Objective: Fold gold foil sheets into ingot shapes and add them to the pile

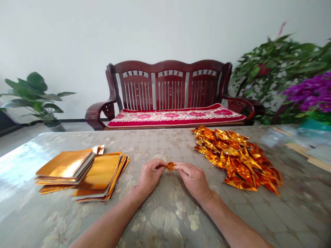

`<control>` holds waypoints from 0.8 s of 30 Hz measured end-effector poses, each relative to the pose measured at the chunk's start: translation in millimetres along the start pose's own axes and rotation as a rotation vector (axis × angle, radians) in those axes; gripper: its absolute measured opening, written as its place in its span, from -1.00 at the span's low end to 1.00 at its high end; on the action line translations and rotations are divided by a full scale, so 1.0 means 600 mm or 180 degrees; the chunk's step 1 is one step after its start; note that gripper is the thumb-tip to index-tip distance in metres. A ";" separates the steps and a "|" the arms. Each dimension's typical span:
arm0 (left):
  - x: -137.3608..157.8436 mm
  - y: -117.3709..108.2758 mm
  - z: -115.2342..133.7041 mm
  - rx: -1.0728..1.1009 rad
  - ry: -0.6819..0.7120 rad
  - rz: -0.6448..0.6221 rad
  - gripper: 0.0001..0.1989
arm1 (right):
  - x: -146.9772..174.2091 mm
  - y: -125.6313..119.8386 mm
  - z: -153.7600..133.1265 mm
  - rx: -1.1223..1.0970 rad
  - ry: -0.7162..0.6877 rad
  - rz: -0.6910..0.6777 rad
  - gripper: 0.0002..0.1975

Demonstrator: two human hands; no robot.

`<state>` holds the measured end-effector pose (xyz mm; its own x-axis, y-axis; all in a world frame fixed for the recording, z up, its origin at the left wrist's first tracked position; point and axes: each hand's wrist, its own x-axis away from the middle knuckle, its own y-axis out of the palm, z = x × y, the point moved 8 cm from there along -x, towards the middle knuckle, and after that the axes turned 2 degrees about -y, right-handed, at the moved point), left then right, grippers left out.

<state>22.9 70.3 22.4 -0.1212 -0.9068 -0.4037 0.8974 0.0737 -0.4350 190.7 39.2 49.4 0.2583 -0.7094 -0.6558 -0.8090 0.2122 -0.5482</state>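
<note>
Between my two hands, above the middle of the table (155,227), is a small folded piece of shiny gold foil paper (170,166). My left hand (151,175) pinches its left end between thumb and fingers. On the opposite end, my right hand (193,179) is closed in the same way. To the left lie two stacks of flat gold foil paper sheets (64,164), partly overlapping. A heap of folded gold foil paper pieces (232,151), pointed at their ends, lies to the right of my right hand.
Behind the table stands a dark red wooden bench (169,86) with a red and white patterned cover (176,116). Clear plastic bags (279,136) lie at the table's right edge, near purple flowers (310,91). A potted plant (38,96) stands on the floor at left.
</note>
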 end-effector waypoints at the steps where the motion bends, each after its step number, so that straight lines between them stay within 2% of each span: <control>1: 0.000 -0.001 -0.001 -0.0049 0.0026 0.0010 -0.81 | 0.000 -0.001 0.004 -0.0005 0.0011 0.0013 -0.68; 7: 0.004 0.001 0.012 -0.0250 0.0324 -0.0080 -0.81 | 0.001 0.001 0.015 -0.0054 0.0095 -0.0062 -0.67; 14: 0.011 0.004 0.037 -0.0418 0.0612 -0.0059 -0.79 | -0.006 -0.004 0.001 -0.0072 0.0280 -0.0128 -0.73; 20: 0.033 0.004 0.084 -0.0837 0.1271 -0.0092 -0.81 | -0.012 0.003 -0.009 -0.0015 0.0590 -0.0105 -0.88; 24: 0.047 0.006 0.110 -0.1092 0.1772 -0.0115 -0.84 | -0.008 0.006 -0.010 0.0130 0.0721 -0.0035 -0.88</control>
<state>50.5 17.6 62.4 -0.4329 -0.5675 -0.7004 0.7136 0.2590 -0.6509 183.5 39.5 53.7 0.1380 -0.8437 -0.5189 -0.7837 0.2274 -0.5781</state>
